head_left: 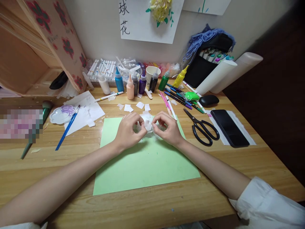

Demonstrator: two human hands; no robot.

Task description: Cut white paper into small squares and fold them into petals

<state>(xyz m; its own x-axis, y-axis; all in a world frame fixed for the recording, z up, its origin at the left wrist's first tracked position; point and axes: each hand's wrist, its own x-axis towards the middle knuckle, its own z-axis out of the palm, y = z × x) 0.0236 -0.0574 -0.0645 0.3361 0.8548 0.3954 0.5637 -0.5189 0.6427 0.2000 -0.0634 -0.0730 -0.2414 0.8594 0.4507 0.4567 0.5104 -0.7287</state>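
A pale green sheet of paper (147, 165) lies on the wooden desk. Over its back edge, my left hand (131, 129) and my right hand (167, 128) face each other, thumbs and forefingers pinched. Between the fingertips is a small piece of white paper (148, 125), and both hands seem to grip it. Behind and below it sits a clear, whitish crumpled material, partly hidden by the hands. Several white paper squares (128, 108) lie just beyond the sheet.
Paint bottles (119, 81) and a paper cup (152, 74) line the back. At right are black scissors (202, 127), a phone (230, 128) and scattered pens (178, 98). A palette (59, 115) and blue brush (68, 128) lie at left.
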